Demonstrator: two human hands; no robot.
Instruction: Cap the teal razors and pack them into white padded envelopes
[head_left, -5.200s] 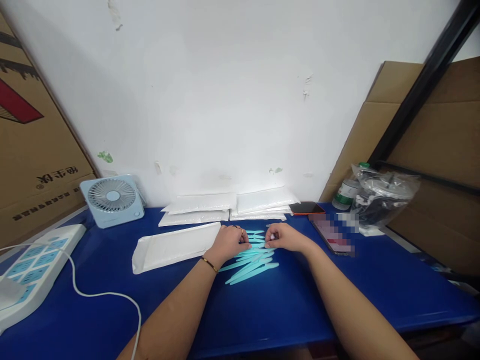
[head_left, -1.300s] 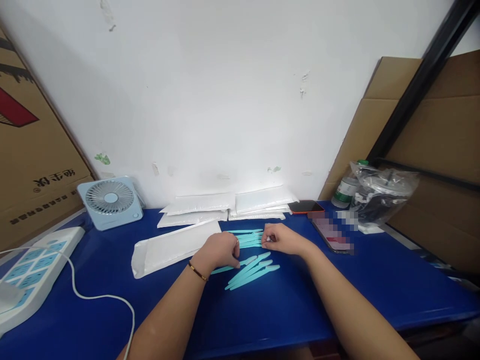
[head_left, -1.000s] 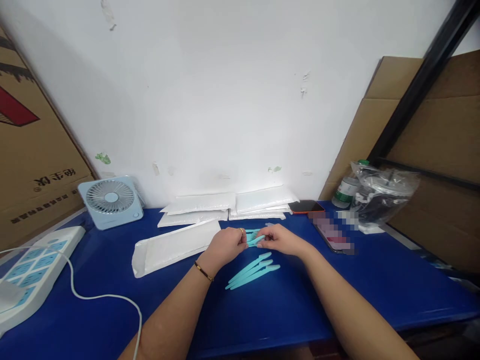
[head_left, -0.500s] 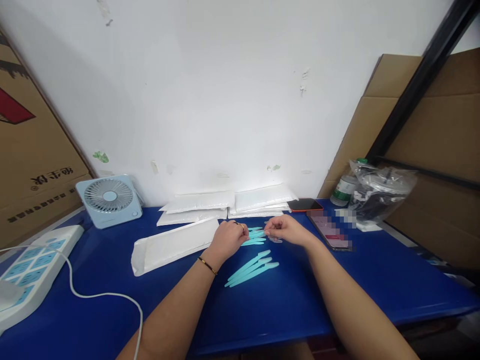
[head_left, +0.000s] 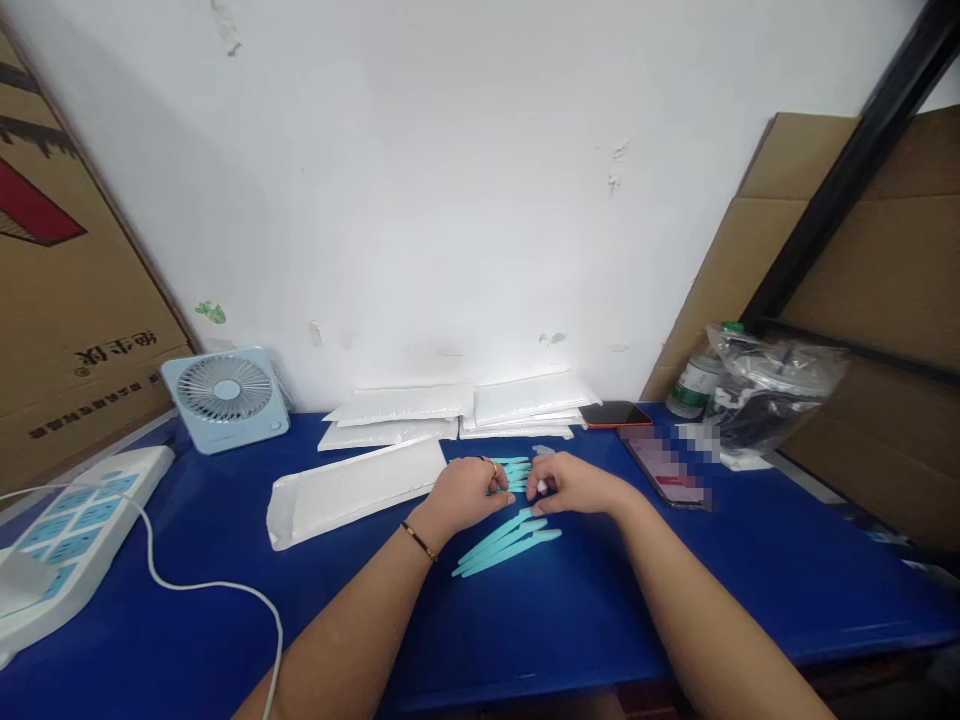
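Several turquoise eyebrow razors (head_left: 516, 474) lie side by side between my hands. My left hand (head_left: 472, 490) reaches over their left ends with fingers curled inward; what its fingertips grip is hidden. At the blade-end side, my right hand (head_left: 574, 484) has its fingers bent together, with a small pale bit showing between them that I cannot make out. Just below both hands, three more eyebrow razors (head_left: 506, 547) are fanned out on the blue tabletop (head_left: 570, 620). Behind my right fingers lies a clear plastic piece (head_left: 543, 450).
A white padded envelope (head_left: 352, 492) lies left of my left hand, with stacked envelopes (head_left: 525, 398) against the wall. Phones (head_left: 667, 468) and a bagged item (head_left: 776, 390) stand right. A fan (head_left: 229, 400), power strip (head_left: 82, 540) and white cable (head_left: 217, 583) occupy the left.
Both hands have come down slightly toward me, and my right fingers have curled in over the razors' ends. The view has shifted a little; the three fanned razors stay where they lay.
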